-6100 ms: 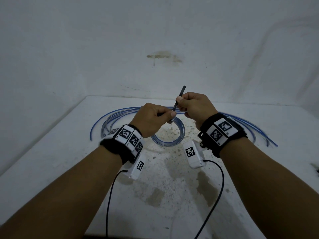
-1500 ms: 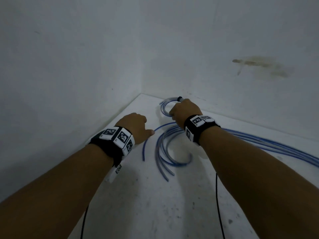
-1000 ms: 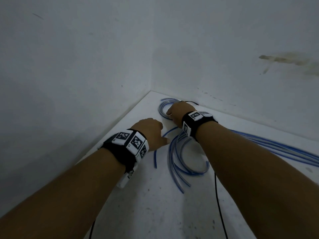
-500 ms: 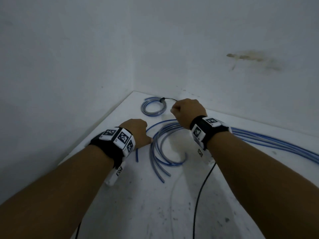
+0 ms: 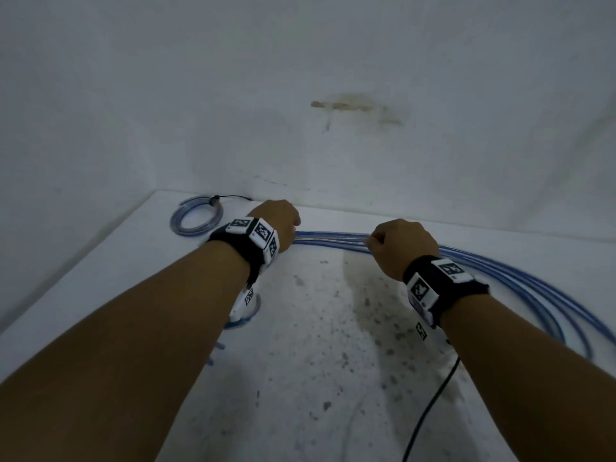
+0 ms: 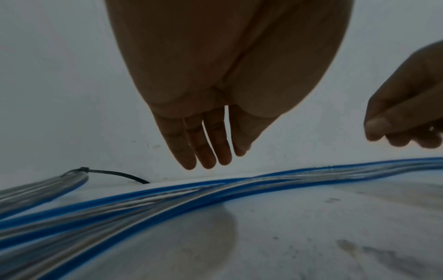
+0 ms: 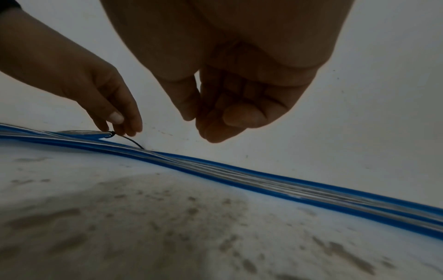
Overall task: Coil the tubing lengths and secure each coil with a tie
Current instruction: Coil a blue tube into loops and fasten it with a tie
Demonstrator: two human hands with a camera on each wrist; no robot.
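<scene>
Dim, bluish, motion-blurred, edge-warped

left arm (image 5: 140,331): bare forearm reaching forward, black band with white marker blocks at the wrist
left hand (image 5: 278,221): palm down, fingers (image 6: 201,149) straight and close together, pointing down, holding nothing
right arm (image 5: 520,355): bare forearm reaching forward, same banded wrist
right hand (image 5: 400,248): knuckles up, fingers (image 7: 225,113) curled in toward palm, thumb tip against them, nothing seen in the grip
spacing: hands apart, side by side
</scene>
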